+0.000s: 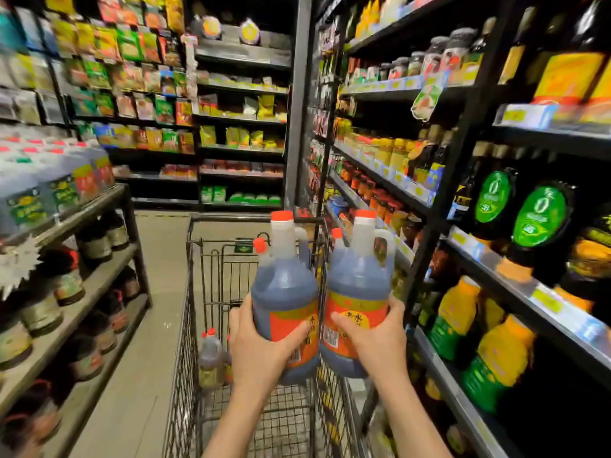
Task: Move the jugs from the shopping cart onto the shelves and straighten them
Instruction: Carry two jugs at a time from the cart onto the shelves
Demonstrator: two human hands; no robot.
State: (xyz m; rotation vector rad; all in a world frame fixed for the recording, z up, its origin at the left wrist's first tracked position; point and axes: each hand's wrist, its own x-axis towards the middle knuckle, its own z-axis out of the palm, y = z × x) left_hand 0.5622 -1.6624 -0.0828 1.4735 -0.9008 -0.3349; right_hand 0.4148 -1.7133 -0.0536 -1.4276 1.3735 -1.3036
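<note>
Head view, nearest first: two bare forearms reach up from the bottom edge over the shopping cart. The left hand wraps the lower body of the left jug, fingers curled round its left side, thumb laid across the orange label. The right hand grips the right jug the same way, thumb on the label just above the barcode, fingers curled round the far side. Both grips are closed tight on the jugs; no gap shows between palm and plastic.

Both jugs are held upright above the cart basket, side by side and nearly touching at the lower bodies. Each holds dark liquid to the shoulder, with a pale neck, side handle and orange-red cap.

Lower in the cart, a smaller bottle with a red cap stands on the wire floor at the left. Two more red caps show just behind the held jugs.

Right: dark shelves with yellow-green bottles and dark bottles with green labels. Left: a lower rack of dark jars. Far end: packets, blurred.
</note>
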